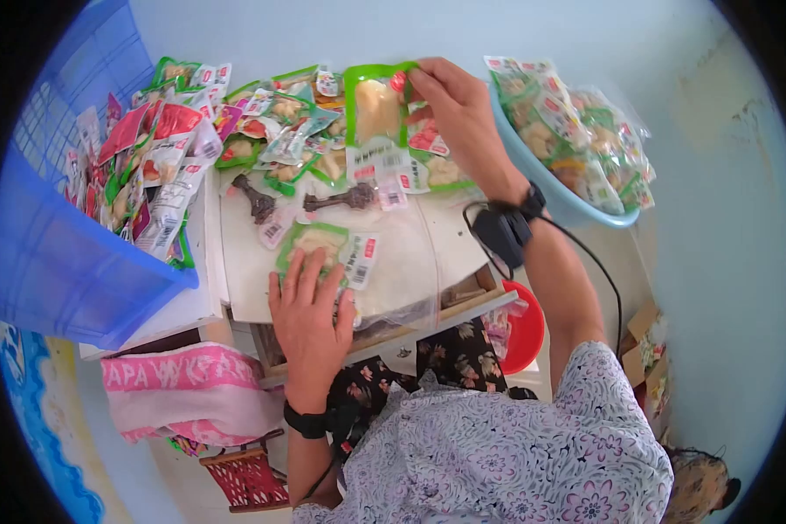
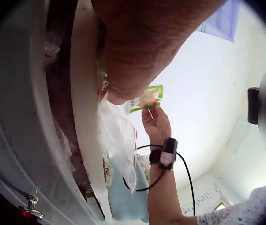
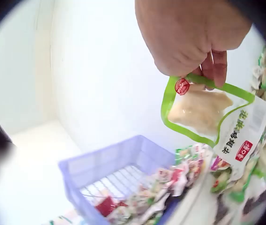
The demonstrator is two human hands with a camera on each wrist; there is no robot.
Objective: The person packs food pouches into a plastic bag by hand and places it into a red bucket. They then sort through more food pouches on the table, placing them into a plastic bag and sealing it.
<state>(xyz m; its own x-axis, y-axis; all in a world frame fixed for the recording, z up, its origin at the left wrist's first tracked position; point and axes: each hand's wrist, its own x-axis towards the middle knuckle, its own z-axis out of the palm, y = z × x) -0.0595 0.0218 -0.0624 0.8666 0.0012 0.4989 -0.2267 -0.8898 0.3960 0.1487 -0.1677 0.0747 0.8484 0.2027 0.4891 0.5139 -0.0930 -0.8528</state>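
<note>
My right hand (image 1: 452,109) pinches a green-edged vacuum snack packet (image 3: 201,112) by its edge and holds it up above the pile. Pale meat shows through its clear window, with a red round seal in one corner. My left hand (image 1: 310,319) lies with fingers spread on another green-edged packet (image 1: 358,260) on the white tabletop. Just behind that packet lie two packets with dark drumsticks, a left one (image 1: 258,199) and a right one (image 1: 341,199). In the left wrist view the left hand's fingers are mostly hidden behind the wrist, and a clear plastic bag (image 2: 119,136) hangs near it.
Many mixed packets (image 1: 279,122) are heaped at the table's back. A blue plastic basket (image 1: 70,253) full of packets stands left, a light-blue basin (image 1: 533,175) of packets right. An open drawer (image 1: 472,297) juts out in front; a red bucket (image 1: 526,336) is below. A pink towel (image 1: 183,393) hangs left.
</note>
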